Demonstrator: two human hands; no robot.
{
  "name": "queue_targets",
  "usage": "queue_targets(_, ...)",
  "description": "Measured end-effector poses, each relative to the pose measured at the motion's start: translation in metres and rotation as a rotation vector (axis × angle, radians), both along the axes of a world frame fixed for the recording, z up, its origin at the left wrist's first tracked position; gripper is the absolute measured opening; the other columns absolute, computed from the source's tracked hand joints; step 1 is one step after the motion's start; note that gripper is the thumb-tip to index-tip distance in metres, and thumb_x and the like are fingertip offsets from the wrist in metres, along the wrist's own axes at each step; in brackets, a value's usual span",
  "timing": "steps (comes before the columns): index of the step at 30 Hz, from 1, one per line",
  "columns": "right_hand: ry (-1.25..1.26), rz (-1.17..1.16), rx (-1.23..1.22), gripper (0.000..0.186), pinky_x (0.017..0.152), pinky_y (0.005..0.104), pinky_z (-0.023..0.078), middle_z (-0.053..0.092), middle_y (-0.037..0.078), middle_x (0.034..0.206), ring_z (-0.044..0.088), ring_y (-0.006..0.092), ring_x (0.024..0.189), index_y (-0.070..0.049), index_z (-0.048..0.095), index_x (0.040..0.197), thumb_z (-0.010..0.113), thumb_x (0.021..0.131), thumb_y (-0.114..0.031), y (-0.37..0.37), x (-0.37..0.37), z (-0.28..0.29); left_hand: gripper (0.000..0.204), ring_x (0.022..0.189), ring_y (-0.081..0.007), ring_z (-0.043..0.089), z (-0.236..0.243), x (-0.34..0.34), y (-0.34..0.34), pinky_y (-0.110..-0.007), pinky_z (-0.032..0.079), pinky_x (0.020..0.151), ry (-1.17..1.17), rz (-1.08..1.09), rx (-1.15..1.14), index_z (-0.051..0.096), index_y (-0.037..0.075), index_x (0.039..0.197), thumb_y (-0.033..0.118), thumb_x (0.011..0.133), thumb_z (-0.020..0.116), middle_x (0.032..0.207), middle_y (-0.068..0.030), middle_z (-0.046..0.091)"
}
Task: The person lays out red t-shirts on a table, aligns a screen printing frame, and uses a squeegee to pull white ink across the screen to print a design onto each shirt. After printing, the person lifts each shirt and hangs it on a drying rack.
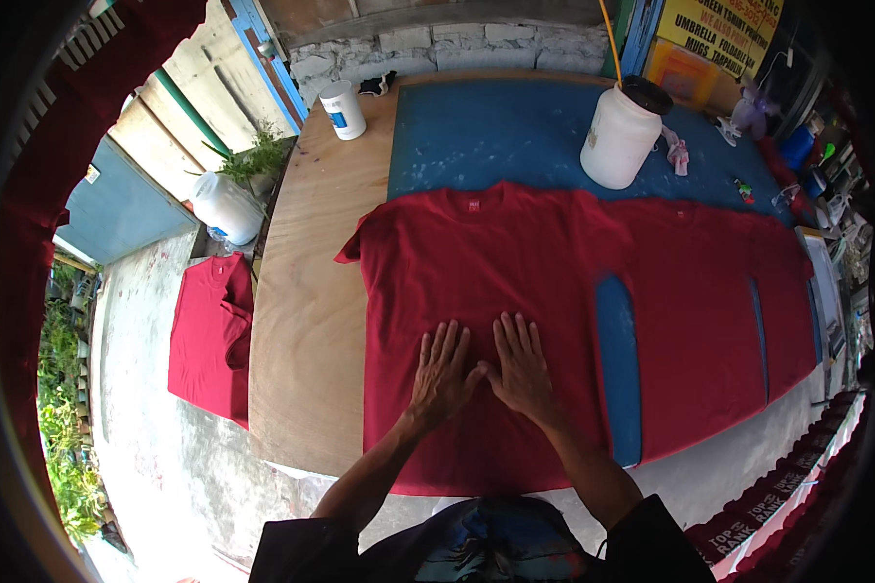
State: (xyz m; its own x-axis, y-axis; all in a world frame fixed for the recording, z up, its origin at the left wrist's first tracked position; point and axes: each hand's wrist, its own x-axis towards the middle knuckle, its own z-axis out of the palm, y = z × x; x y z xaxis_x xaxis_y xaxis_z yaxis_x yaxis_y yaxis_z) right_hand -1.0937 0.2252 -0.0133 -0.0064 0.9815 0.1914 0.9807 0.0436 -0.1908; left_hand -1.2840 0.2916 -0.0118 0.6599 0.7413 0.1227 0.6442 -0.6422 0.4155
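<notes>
Left hand (441, 376) and right hand (521, 374) rest flat, empty, on the red shirt (476, 272), likely light, soft, best gripped at its far shoulders (400, 220)!

We're in a black shirt (389, 564), loose short sleeves (301, 546) ending near the elbows. Front print (496, 544): mostly blue, pale streaks, some dull red; motif too dark to tell. Our forearms (371, 476) are bare down to the fingers (448, 342).
</notes>
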Motion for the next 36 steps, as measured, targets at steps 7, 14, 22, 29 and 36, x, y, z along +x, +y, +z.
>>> queue_targets(7, -0.004, -0.266, 0.061, 0.118, 0.134, 0.0559, 0.016, 0.028, 0.037, 0.169, 0.020, 0.0456, 0.163, 0.018, 0.030, 0.160, 0.046, 0.099, -0.081, 0.208, 0.115, -0.017, 0.120, 0.163, -0.0452, 0.022, -0.014, 0.081, 0.232, -0.057, 0.014, 0.134, 0.024, 0.261, 0.133, 0.027, -0.014, 0.163, 0.079, 0.094, 0.058, 0.170, -0.0360, 0.029)
queue_targets(14, 0.007, -0.348, 0.110, 0.123, 0.135, 0.0541, 0.015, 0.028, 0.038, 0.169, 0.020, 0.0457, 0.164, 0.019, 0.029, 0.160, 0.045, 0.097, -0.085, 0.287, 0.146, -0.025, 0.131, 0.165, -0.0457, 0.015, -0.024, 0.118, 0.306, -0.055, 0.011, 0.134, 0.101, 0.344, 0.127, 0.020, -0.017, 0.164, 0.087, 0.091, 0.055, 0.172, -0.0373, 0.020)
queue_targets(22, -0.048, -0.392, 0.114, 0.102, 0.134, 0.0571, 0.016, 0.030, 0.034, 0.171, 0.021, 0.0460, 0.163, 0.016, 0.033, 0.160, 0.047, 0.105, -0.069, 0.224, 0.100, -0.016, 0.113, 0.164, -0.0501, 0.011, -0.018, 0.136, 0.254, -0.058, 0.008, 0.134, 0.083, 0.486, 0.021, 0.019, -0.015, 0.165, 0.074, 0.102, 0.049, 0.173, -0.0374, 0.017)
queue_targets(29, 0.043, -0.365, 0.071, 0.107, 0.130, 0.0718, 0.010, 0.029, 0.034, 0.170, 0.017, 0.0507, 0.163, 0.016, 0.034, 0.160, 0.060, 0.098, -0.067, 0.013, -0.002, 0.000, 0.103, 0.163, -0.0499, 0.017, -0.014, 0.053, 0.041, -0.068, 0.007, 0.130, 0.043, 0.368, 0.134, 0.029, -0.013, 0.163, 0.065, 0.102, 0.057, 0.171, -0.0370, 0.024)
queue_targets(36, 0.065, -0.489, -0.099, 0.157, 0.126, 0.0773, 0.001, 0.014, 0.035, 0.174, 0.008, 0.0527, 0.164, 0.016, 0.015, 0.165, 0.067, 0.069, -0.097, -0.188, -0.066, 0.006, 0.127, 0.163, -0.0508, 0.016, -0.005, -0.116, -0.133, -0.070, 0.005, 0.129, 0.117, 0.298, 0.027, 0.025, -0.006, 0.167, 0.082, 0.086, 0.066, 0.173, -0.0359, 0.020)
